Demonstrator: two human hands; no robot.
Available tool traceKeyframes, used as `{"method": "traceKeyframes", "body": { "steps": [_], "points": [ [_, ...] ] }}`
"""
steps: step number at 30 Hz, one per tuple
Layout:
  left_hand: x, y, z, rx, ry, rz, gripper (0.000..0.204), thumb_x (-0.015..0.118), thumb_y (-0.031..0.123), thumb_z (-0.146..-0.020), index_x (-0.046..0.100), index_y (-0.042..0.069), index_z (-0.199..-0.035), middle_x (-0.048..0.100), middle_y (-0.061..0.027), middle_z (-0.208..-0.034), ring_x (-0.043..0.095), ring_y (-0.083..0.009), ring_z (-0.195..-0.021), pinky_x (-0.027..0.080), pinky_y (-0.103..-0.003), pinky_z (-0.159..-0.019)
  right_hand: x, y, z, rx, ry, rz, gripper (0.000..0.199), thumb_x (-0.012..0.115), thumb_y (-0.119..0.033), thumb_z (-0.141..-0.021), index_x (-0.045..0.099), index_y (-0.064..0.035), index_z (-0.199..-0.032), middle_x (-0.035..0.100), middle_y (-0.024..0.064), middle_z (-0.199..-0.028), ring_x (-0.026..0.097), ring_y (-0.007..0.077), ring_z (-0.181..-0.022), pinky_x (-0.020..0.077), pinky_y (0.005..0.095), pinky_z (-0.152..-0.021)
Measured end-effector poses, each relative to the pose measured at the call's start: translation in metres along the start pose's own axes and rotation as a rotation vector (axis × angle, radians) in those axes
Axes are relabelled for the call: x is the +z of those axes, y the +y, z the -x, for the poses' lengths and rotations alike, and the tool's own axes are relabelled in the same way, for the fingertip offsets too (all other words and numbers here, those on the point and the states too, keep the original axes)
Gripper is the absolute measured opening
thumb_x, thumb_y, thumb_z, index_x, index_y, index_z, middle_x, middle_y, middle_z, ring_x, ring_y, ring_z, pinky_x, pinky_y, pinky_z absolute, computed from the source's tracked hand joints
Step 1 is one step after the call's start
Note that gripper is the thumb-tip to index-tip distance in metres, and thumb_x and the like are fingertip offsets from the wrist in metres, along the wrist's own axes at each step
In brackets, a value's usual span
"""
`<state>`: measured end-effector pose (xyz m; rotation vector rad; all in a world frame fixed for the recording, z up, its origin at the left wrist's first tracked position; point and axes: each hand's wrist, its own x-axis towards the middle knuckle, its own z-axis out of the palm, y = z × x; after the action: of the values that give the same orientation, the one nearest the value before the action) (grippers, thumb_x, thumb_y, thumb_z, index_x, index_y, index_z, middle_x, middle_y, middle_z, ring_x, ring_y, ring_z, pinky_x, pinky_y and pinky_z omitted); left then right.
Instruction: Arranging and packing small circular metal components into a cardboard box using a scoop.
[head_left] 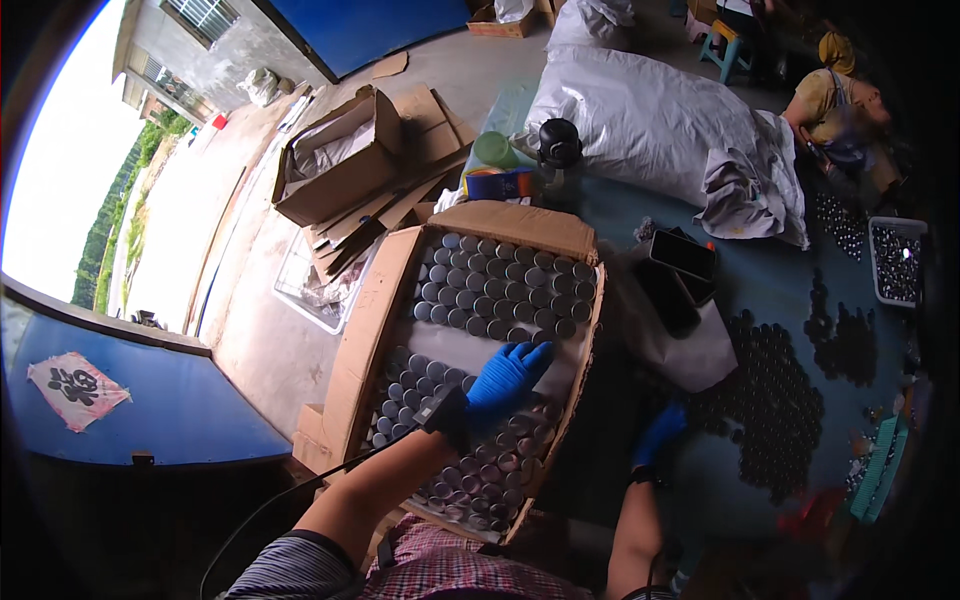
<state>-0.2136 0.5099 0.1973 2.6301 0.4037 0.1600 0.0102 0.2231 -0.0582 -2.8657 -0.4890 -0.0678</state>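
— Cans (500, 290), small and round, fill the cardboard box (365, 330) we lean over; what do our hands do?

— From the head view, our left hand (505, 378), in a blue glove, lies flat with fingers spread on the pale sheet (450, 350) across the can rows. Our right hand (660, 432), also gloved, hangs in shadow beside the box wall; we cannot tell how its fingers are set.

— And around us?

— Dark caps (770, 400) cover the blue counter (760, 280) to the right, phones (682, 255) rest on a white bag (700, 355), and a grey sack (640, 115) lies behind. Another person (835, 95) sits far right, near a small tray (897, 262).
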Motion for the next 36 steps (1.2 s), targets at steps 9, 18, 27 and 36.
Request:
{"method": "traceKeyframes", "body": {
  "steps": [9, 18, 27, 36],
  "points": [
    [0.023, -0.008, 0.004, 0.074, -0.011, -0.180, 0.064, 0.072, 0.024, -0.069, 0.054, 0.002, -0.126, 0.048, -0.0142, -0.133, 0.048, -0.0328, -0.121, 0.042, -0.043, -0.096, -0.007, -0.017, 0.023, -0.093, -0.027, 0.117, 0.028, 0.050, -0.014, -0.098, 0.057, -0.0082, -0.124, 0.058, 0.0147, -0.122, 0.055, 0.0288, -0.111, 0.0453, 0.0382, -0.092],
    [0.023, -0.012, 0.011, 0.028, -0.022, -0.123, 0.057, 0.067, 0.019, -0.072, 0.056, 0.002, -0.125, 0.050, -0.0131, -0.131, 0.049, -0.0317, -0.118, 0.041, -0.042, -0.095, -0.034, -0.021, 0.018, -0.148, 0.146, 0.223, 0.032, 0.053, -0.025, -0.095, 0.055, -0.0122, -0.125, 0.053, 0.0134, -0.130, 0.056, 0.0287, -0.108, 0.0454, 0.0396, -0.092],
    [0.025, -0.005, 0.014, 0.026, -0.036, -0.162, 0.053, 0.064, 0.020, -0.075, 0.058, 0.002, -0.124, 0.048, -0.0148, -0.137, 0.046, -0.0328, -0.124, 0.039, -0.043, -0.099, -0.031, -0.019, 0.011, -0.077, -0.086, 0.231, 0.038, 0.052, -0.022, -0.096, 0.052, -0.0115, -0.133, 0.052, 0.0134, -0.132, 0.052, 0.0302, -0.116, 0.0427, 0.0385, -0.097],
    [0.027, 0.001, 0.017, 0.000, -0.004, -0.161, 0.050, 0.062, 0.016, -0.076, 0.058, 0.002, -0.124, 0.048, -0.0150, -0.138, 0.046, -0.0340, -0.125, 0.039, -0.044, -0.102, -0.026, -0.018, 0.020, -0.153, 0.131, 0.288, 0.031, 0.052, -0.025, -0.097, 0.058, -0.0147, -0.125, 0.054, 0.0107, -0.132, 0.057, 0.0279, -0.108, 0.0477, 0.0384, -0.091]
  ]
}}
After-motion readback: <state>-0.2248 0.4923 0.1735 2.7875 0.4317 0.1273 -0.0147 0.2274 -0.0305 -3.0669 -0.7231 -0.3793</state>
